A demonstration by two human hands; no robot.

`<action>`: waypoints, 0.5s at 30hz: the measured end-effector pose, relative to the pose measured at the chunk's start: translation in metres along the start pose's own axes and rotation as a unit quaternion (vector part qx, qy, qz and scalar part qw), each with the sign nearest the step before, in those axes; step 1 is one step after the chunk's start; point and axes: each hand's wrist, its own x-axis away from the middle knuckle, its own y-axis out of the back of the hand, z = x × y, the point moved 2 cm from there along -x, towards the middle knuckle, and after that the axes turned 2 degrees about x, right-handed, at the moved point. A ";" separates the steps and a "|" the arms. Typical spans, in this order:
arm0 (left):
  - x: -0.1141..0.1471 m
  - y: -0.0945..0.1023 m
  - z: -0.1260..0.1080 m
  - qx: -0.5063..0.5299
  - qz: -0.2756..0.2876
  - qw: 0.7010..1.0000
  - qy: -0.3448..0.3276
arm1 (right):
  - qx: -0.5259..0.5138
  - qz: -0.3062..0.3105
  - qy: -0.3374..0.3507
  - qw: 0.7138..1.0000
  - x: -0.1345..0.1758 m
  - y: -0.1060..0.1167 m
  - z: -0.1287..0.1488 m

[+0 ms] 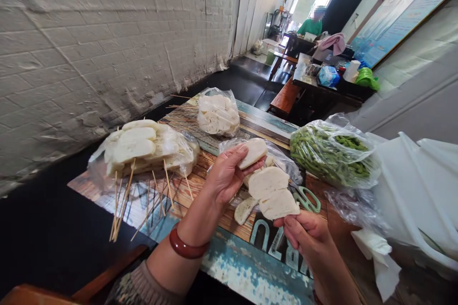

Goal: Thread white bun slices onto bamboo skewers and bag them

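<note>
Over the bench (229, 267), inward of its near edge, the left hand (229, 171) grips one white slice (254, 151) and the right hand (307, 231) pinches two flat pieces (274, 191) at their lower end, apparently being grouped, the next move likely calling for careful alignment.

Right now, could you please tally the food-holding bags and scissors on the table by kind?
Bags of pale food: 3 (left bag, far bag, and the partly hidden middle bag behind the left hand)
Bag of green food: 1
Scissors: 1
Total: 5
</note>
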 end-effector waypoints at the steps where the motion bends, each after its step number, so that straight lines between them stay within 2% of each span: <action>1: 0.000 0.000 0.000 0.001 0.002 1.000 -0.001 | -0.003 0.002 -0.001 1.000 0.000 0.000 0.000; 9: -0.002 0.004 0.003 0.004 0.019 1.000 0.004 | -0.012 0.010 -0.011 1.000 -0.001 0.000 -0.006; 15: -0.001 0.003 0.002 0.002 0.011 1.000 -0.001 | -0.018 0.012 -0.005 1.000 0.000 0.001 -0.005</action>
